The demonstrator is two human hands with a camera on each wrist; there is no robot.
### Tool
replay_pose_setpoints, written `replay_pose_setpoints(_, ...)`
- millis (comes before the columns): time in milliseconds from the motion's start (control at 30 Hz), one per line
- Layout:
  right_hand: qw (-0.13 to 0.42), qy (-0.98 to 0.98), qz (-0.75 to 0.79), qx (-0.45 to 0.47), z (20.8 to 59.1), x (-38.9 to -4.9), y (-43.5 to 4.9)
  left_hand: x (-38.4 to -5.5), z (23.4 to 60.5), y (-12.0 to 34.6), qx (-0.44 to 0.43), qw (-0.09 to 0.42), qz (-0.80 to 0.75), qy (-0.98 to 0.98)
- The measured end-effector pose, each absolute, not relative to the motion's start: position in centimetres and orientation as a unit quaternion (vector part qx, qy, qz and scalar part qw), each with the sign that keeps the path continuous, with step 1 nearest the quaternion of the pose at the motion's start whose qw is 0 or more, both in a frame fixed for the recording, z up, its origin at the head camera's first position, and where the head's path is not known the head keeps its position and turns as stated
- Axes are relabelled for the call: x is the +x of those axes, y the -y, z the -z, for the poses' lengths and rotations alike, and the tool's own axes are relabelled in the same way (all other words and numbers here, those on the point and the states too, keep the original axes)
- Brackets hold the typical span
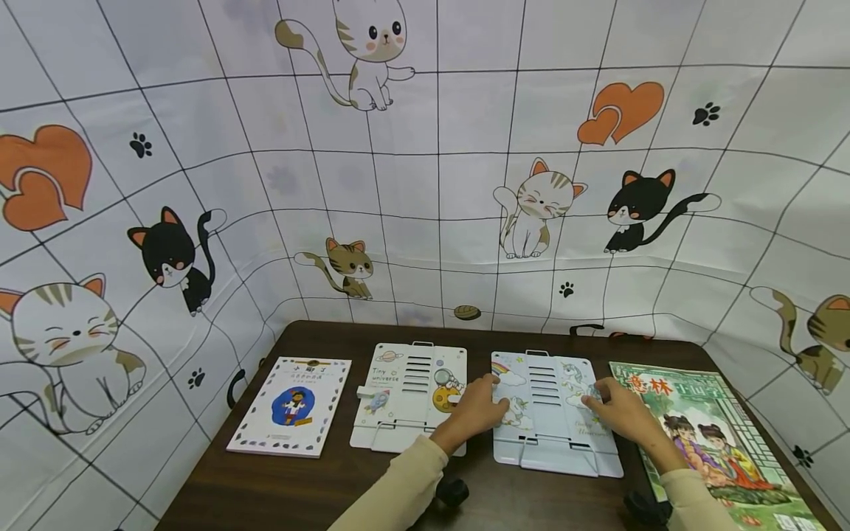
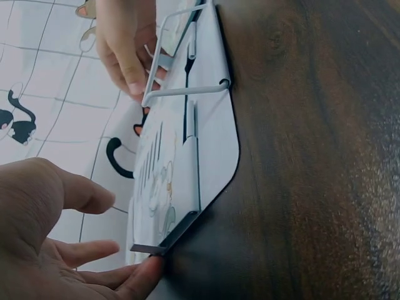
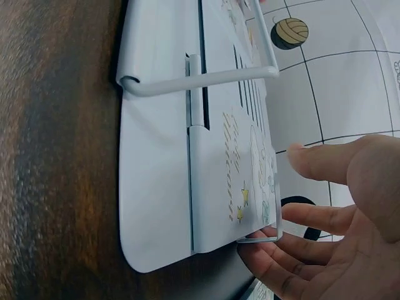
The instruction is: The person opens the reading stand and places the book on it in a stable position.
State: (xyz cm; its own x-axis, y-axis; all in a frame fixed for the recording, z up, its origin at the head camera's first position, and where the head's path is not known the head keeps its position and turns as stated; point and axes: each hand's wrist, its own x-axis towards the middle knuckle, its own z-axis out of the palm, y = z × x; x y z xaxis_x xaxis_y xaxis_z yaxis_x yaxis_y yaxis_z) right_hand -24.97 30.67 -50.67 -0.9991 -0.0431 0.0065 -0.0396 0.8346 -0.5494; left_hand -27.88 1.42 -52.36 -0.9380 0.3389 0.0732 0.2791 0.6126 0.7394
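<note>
White unicorn bookstand (image 1: pixel 546 414), one, on the table (image 1: pixel 544 505) I watch remotely, left hand (image 1: pixel 475 408) and right hand (image 1: pixel 625 413) (fingers spread, not pinching) at opposite edges, presumably to steady it evenly

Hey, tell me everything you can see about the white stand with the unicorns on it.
The white unicorn stand looks like painted metal: a panel with a central column of slots and printed unicorns, a rainbow and stars. A wire loop sits at its top edge, with bent wire at the front. It lies low on the dark table, between the Tiny universe stand and the green magazine, holding no book. The left hand touches its left side, the right hand its right side.
</note>
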Motion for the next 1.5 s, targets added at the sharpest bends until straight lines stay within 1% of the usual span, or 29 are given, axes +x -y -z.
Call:
replay_pose_setpoints(233,0.003,-0.952,0.306,-0.005,50.6,-24.9,-30.7,-27.8,52.5,-1.3,0.168,0.026,-0.435,-0.884)
replay_pose_setpoints(367,-0.014,-0.943,0.334,0.005,50.1,-24.7,-30.7,-27.9,52.5,-1.2,0.173,0.015,-0.461,-0.870)
replay_pose_setpoints(467,-0.037,-0.936,0.351,0.013,49.7,-24.5,-30.6,-28.0,52.5,-1.2,0.178,0.005,-0.480,-0.859)
replay_pose_setpoints(633,-0.078,-0.933,0.349,0.030,49.3,-24.4,-30.5,-28.1,52.3,-1.3,0.177,-0.033,-0.500,-0.847)
replay_pose_setpoints(733,-0.086,-0.930,0.355,0.036,49.1,-24.2,-30.6,-28.1,52.0,-1.4,0.172,-0.052,-0.513,-0.839)
replay_pose_setpoints(967,-0.101,-0.931,0.350,0.035,48.9,-23.6,-30.7,-28.0,51.5,-1.5,0.154,-0.060,-0.541,-0.825)
replay_pose_setpoints(1167,-0.118,-0.926,0.354,0.053,48.7,-23.3,-30.7,-28.1,51.2,-1.7,0.150,-0.071,-0.545,-0.822)
replay_pose_setpoints(1300,-0.130,-0.923,0.358,0.062,48.6,-22.7,-30.6,-28.0,50.9,-1.6,0.148,-0.069,-0.557,-0.814)
replay_pose_setpoints(1500,-0.142,-0.924,0.352,0.050,48.4,-22.4,-30.7,-27.9,50.6,-1.4,0.159,-0.064,-0.569,-0.804)
